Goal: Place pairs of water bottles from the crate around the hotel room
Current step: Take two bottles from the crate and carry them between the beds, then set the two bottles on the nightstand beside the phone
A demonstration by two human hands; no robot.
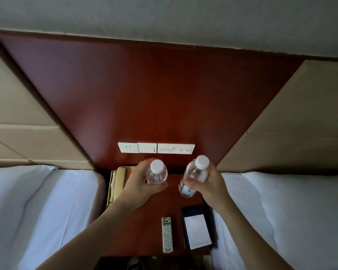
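Two clear water bottles with white caps are held over a dark wooden nightstand [160, 207] between two beds. My left hand [138, 185] grips the left bottle [157, 173] around its body, close to upright. My right hand [209, 183] grips the right bottle [193, 175], which tilts with its cap up and to the right and shows a blue-white label at its lower end. Whether either bottle touches the nightstand top I cannot tell. No crate is in view.
A beige telephone [119, 180] sits at the nightstand's back left. Toward the front lie a white remote control [167, 234] and a dark notepad holder with white paper [197, 229]. White switches and a socket [156, 148] are on the wooden wall panel. White-sheeted beds flank both sides.
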